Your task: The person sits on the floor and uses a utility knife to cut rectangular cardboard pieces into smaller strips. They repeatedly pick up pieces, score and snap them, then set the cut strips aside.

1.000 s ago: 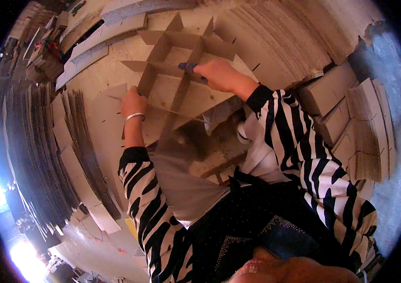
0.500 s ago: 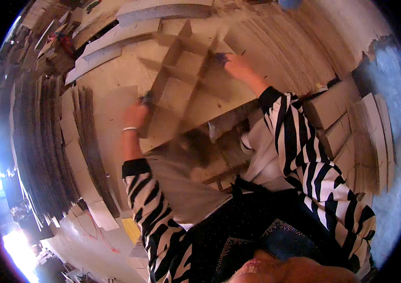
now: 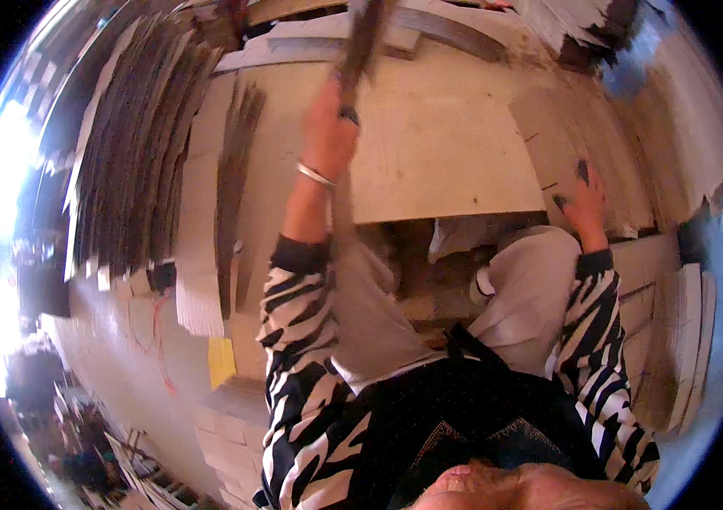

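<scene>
Our left fingers (image 3: 345, 110) closed around blurred brown cardboard piece (image 3: 365, 38), lifted over left part of pale wooden surface (image 3: 446, 144). Our right hand (image 3: 584, 200) spread partly open, holding nothing we see, at cardboard stack (image 3: 612, 140); whether touching, we cannot tell.

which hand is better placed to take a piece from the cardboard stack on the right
Probably the right hand: it is open at that cardboard stack, with nothing visible in its grasp. The left hand is farther off and grips a blurred brown piece.
</scene>
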`<state>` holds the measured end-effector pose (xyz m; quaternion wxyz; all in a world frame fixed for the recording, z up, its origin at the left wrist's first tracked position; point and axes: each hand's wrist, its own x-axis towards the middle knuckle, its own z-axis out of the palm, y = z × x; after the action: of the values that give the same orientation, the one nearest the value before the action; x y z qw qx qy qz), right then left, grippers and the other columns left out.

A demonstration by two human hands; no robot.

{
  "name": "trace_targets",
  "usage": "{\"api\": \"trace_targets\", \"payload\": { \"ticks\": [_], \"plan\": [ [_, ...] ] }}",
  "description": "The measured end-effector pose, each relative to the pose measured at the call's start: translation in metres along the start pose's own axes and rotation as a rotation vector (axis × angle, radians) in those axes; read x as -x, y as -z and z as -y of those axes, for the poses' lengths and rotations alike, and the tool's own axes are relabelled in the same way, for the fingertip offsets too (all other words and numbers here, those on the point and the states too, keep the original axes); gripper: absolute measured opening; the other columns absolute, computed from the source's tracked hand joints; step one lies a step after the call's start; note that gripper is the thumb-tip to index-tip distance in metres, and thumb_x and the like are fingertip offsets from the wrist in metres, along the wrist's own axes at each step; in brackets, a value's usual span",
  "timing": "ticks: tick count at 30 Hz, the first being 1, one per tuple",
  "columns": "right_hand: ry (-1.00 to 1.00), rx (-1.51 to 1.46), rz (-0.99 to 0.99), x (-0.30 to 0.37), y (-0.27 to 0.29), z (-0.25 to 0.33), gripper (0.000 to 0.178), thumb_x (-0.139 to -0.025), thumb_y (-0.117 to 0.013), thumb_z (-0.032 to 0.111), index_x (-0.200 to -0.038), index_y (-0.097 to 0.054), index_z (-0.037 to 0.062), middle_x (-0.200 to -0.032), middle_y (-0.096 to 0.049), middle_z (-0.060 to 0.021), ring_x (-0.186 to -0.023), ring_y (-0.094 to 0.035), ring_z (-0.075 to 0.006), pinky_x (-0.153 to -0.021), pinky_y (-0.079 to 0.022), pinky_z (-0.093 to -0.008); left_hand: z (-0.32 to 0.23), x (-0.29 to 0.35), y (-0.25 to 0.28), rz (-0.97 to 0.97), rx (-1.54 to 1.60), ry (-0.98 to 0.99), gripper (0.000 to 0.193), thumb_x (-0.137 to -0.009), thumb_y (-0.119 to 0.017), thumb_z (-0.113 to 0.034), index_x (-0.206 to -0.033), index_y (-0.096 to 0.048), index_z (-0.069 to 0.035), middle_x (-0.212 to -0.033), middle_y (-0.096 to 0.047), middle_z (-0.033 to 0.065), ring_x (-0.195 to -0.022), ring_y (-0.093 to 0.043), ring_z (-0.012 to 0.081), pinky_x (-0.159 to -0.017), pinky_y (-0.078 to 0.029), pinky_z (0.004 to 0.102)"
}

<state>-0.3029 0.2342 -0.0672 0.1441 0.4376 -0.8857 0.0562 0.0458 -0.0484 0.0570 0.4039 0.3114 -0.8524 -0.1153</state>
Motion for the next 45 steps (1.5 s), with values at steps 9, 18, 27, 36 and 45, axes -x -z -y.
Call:
{"api": "trace_targets", "payload": {
  "ticks": [9,18,27,36,45],
  "plan": [
    [-0.362,-0.533,0.006,-0.013,-0.064,-0.074,0.042,-0.084,-0.059,0.026,-0.115,-0.056,-0.0017,-0.118,-0.057,-0.0237,-0.109,-0.054,-0.0387,-0.094,-0.041,-0.0421,0.068,0.04,0.171,-0.023,-1.135,-0.013,0.042,-0.078,-0.054,-0.004,-0.12,-0.052,-0.004,-0.119,-0.052,0.0136,-0.111,-0.05,0.0312,-0.091,-0.042,0.0413],
    [-0.113,-0.65,-0.035,-0.028,0.038,0.007,0.032,-0.09,-0.051,0.018,-0.117,-0.053,0.001,-0.107,-0.062,-0.0232,-0.097,-0.059,-0.0382,-0.082,-0.045,-0.04,0.14,0.122,0.173,0.531,-1.037,0.437,0.04,-0.076,-0.061,-0.014,-0.114,-0.055,-0.006,-0.112,-0.056,0.0124,-0.104,-0.056,0.0304,-0.084,-0.045,0.047],
    [0.315,-0.447,0.148,-0.055,0.017,0.128,0.029,-0.08,-0.052,0.007,-0.109,-0.054,0.0108,-0.093,-0.063,-0.0211,-0.09,-0.059,-0.0419,-0.073,-0.046,-0.05,0.087,0.099,0.022,0.32,-0.828,0.058,0.044,-0.079,-0.059,-0.032,-0.11,-0.062,-0.002,-0.131,-0.048,0.0136,-0.131,-0.035,0.0297,-0.101,-0.027,0.0592],
    [0.313,-0.41,0.247,-0.032,-0.003,0.143,0.029,-0.077,-0.054,0.007,-0.106,-0.055,0.0101,-0.084,-0.064,-0.0186,-0.081,-0.061,-0.0398,-0.069,-0.047,-0.0484,0.047,0.185,-0.034,0.405,-0.641,-0.072,0.041,-0.076,-0.063,-0.024,-0.114,-0.06,-0.011,-0.134,-0.045,0.01,-0.129,-0.036,0.0286,-0.102,-0.024,0.0602],
    [0.565,-0.814,-0.157,-0.011,0.033,0.183,0.017,-0.074,-0.058,0.007,-0.091,-0.061,0.007,-0.078,-0.063,-0.0149,-0.073,-0.062,-0.0356,-0.061,-0.049,-0.0428,0.051,0.146,-0.011,0.364,-0.312,0.221,0.031,-0.073,-0.059,-0.009,-0.102,-0.066,-0.006,-0.083,-0.065,0.0134,-0.083,-0.063,0.0315,-0.072,-0.048,0.0359]
  ]
}}
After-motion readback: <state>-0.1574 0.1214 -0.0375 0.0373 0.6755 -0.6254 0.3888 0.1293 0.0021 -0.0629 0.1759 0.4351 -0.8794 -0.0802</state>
